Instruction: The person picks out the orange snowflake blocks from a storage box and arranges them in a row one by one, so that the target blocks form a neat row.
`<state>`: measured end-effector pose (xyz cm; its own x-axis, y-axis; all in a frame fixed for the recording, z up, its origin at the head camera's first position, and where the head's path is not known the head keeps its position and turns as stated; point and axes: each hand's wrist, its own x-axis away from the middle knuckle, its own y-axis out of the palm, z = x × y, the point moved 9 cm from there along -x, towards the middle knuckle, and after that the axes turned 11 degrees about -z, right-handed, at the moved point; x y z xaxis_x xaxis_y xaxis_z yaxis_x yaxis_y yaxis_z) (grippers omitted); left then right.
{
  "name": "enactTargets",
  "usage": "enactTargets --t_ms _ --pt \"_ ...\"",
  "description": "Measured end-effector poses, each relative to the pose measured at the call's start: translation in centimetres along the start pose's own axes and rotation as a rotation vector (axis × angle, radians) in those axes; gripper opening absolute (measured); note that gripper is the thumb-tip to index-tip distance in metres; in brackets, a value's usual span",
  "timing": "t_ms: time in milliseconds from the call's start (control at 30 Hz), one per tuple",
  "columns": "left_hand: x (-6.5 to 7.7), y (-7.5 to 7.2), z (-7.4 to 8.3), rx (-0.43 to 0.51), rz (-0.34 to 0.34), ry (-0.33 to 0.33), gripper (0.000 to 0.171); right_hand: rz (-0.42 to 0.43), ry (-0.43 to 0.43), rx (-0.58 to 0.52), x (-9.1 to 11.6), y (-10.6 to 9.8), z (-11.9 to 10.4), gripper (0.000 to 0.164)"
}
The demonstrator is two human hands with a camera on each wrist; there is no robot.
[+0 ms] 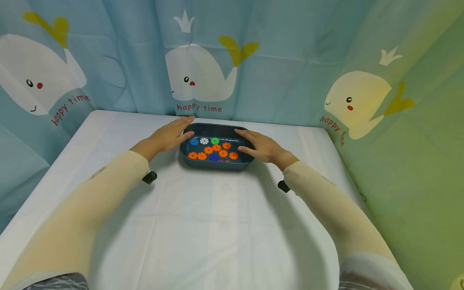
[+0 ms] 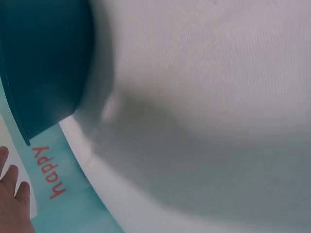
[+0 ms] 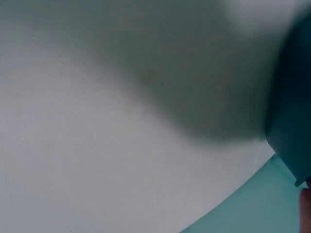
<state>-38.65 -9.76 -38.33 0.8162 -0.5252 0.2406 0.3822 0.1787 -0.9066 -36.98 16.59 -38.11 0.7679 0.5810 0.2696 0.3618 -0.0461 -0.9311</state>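
Observation:
A dark blue-grey oblong basin [image 1: 217, 165] stands near the far edge of the table. Inside it lie several small flower-shaped plastic pieces, mostly orange [image 1: 201, 156], with a white piece [image 1: 204, 141], a green piece [image 1: 215, 140] and a few blue ones. My left hand [image 1: 167, 136] is at the basin's left end, fingers extended and thumb over the rim. At the opposite end, my right hand [image 1: 266, 147] reaches its straight fingers and thumb over the rim. Both wrist views show the basin's outer wall [image 2: 48, 58] beside the hands; only fingertips [image 3: 305, 206] show in the right one.
A white cloth covers the table [image 1: 203, 225]. Behind and to the sides hangs a blue-green curtain [image 1: 290, 60] printed with whales, close to the table's far edge. A small black device [image 1: 150, 177] sits under the left wrist, another [image 1: 284, 186] under the right.

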Motion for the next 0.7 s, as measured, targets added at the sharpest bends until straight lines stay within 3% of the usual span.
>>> enactTargets --t_ms 200,433,700 --pt "-0.1 0.5 -1.3 0.104 0.027 -0.021 0.081 0.017 -0.007 -0.041 -0.2 0.3 0.0 0.074" --pt "0.1 1.0 -2.1 0.283 0.064 -0.013 0.073 0.012 0.010 -0.033 -0.8 0.1 0.2 0.077" --pt "0.1 1.4 -2.6 0.358 0.113 -0.016 0.067 -0.008 0.015 -0.083 -1.9 -0.4 -0.2 0.079"
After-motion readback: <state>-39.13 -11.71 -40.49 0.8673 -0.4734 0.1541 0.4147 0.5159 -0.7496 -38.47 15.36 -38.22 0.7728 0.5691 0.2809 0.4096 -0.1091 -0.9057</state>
